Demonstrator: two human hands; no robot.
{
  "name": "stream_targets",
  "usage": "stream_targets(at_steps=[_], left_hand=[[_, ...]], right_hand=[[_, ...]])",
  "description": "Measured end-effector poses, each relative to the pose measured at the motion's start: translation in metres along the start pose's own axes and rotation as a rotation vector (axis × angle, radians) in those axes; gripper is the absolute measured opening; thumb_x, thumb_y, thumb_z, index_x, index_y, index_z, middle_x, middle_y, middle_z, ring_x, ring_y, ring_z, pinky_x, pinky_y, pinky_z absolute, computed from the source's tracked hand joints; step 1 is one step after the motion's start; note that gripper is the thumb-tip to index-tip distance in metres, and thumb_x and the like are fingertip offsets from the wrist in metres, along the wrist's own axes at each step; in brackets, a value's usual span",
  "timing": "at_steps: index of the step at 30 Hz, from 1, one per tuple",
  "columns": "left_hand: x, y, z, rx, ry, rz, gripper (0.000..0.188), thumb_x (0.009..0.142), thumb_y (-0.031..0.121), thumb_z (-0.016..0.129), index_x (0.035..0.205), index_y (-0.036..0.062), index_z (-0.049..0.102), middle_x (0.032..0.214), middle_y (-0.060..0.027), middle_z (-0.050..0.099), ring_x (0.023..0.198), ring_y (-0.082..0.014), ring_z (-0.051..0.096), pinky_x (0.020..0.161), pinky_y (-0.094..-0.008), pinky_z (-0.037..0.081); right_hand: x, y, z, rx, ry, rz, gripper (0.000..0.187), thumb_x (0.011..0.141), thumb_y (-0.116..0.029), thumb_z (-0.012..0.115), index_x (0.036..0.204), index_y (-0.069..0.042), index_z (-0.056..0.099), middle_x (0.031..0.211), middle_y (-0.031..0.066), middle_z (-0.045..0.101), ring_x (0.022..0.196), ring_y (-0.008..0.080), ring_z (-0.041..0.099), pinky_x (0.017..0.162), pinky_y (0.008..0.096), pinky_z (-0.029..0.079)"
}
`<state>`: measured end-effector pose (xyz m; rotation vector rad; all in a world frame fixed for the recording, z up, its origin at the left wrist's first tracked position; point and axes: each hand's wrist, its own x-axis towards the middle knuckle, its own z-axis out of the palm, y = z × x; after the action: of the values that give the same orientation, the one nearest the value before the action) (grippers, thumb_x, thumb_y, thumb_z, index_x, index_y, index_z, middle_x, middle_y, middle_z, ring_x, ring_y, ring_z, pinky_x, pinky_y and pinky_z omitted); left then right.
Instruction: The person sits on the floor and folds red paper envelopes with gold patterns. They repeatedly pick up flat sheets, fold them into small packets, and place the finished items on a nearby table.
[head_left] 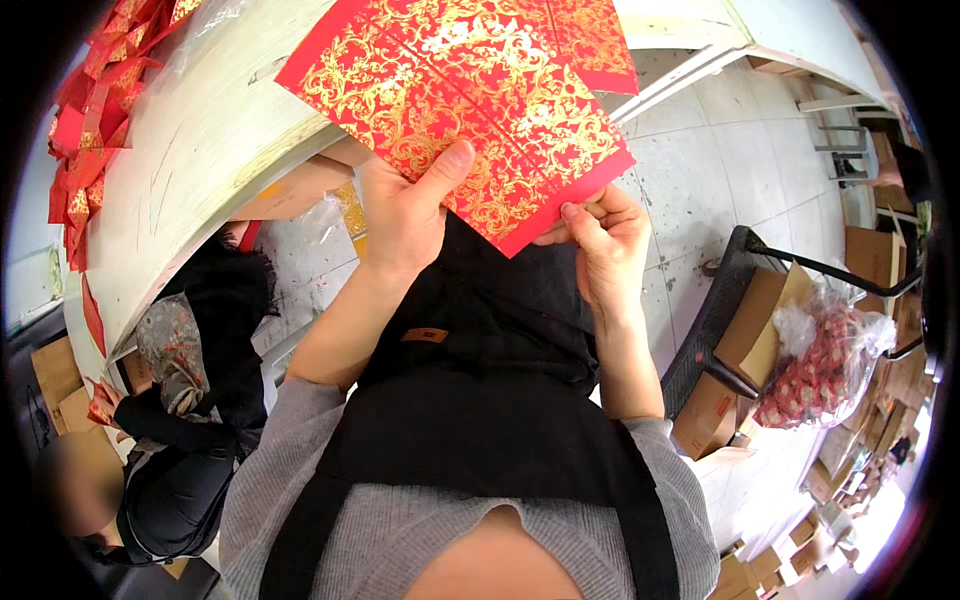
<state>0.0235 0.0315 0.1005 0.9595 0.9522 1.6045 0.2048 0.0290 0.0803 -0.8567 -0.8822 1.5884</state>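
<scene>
Both my hands hold a red paper sheet (430,85) with gold scroll patterns and crease lines, tilted above the near edge of the table. My left hand (405,210) grips its lower left edge, thumb on top and fingers hidden underneath. At the lower right corner, my right hand (605,235) pinches the plain red border between thumb and fingers. Another red and gold sheet (605,45) shows behind it at the upper right; whether the two are joined I cannot tell.
Red and gold folded paper pieces (90,130) are heaped at the left of the white table (215,130). A co-worker in black (190,430) sits at the left, holding a red piece. To the right are a black chair (700,300), cardboard boxes (765,320) and a clear bag of red items (825,360).
</scene>
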Motion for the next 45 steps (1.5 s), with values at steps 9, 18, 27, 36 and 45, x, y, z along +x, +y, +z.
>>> stream_targets(at_steps=[9,18,27,36,45], left_hand=[[-0.015,-0.008,0.016,0.191,-0.036,0.183,0.024,0.087,0.005,0.068,0.108,-0.0037,0.060,0.102,-0.0086,0.067,0.091,-0.0145,0.062,0.081,-0.0293,0.050],[-0.012,-0.010,0.013,0.017,-0.085,-0.058,0.018,0.087,0.001,0.065,0.104,-0.0030,0.062,0.099,-0.0074,0.068,0.089,-0.0143,0.063,0.080,-0.0296,0.050],[0.013,-0.003,-0.022,0.510,-0.933,-0.405,0.048,0.081,0.006,0.066,0.125,-0.0037,0.051,0.109,-0.0097,0.067,0.098,-0.0144,0.061,0.089,-0.0322,0.047],[0.014,0.001,-0.005,0.595,-1.074,-0.358,0.050,0.074,0.002,0.063,0.122,-0.0030,0.049,0.100,-0.0184,0.067,0.095,-0.0296,0.067,0.083,-0.0348,0.049],[0.017,0.001,0.002,0.523,-1.186,-0.296,0.048,0.074,0.002,0.062,0.120,-0.0011,0.051,0.101,-0.0170,0.067,0.093,-0.0318,0.066,0.082,-0.0366,0.049]], right_hand=[[0.003,0.002,-0.024,0.182,0.019,0.128,0.017,0.086,0.003,0.059,0.102,0.007,0.062,0.089,0.0171,0.069,0.068,0.0230,0.069,0.056,0.0310,0.059],[-0.012,-0.012,-0.073,-0.737,-0.148,-0.079,0.011,0.080,0.001,0.068,0.091,0.000,0.067,0.079,0.0119,0.068,0.067,0.0208,0.067,0.058,0.0320,0.056],[0.010,-0.061,-0.079,-0.644,-0.046,-0.002,0.026,0.091,-0.004,0.057,0.114,0.004,0.063,0.111,0.0092,0.068,0.100,0.0120,0.061,0.086,0.0263,0.049],[0.027,-0.098,-0.070,-0.881,-0.388,0.137,0.011,0.082,-0.004,0.061,0.089,0.003,0.066,0.069,0.0024,0.062,0.065,0.0070,0.054,0.060,0.0259,0.044],[0.036,-0.102,-0.074,-0.929,-0.542,0.206,0.015,0.072,-0.002,0.058,0.067,0.000,0.044,0.051,0.0026,0.039,0.050,0.0094,0.036,0.047,0.0304,0.032]])
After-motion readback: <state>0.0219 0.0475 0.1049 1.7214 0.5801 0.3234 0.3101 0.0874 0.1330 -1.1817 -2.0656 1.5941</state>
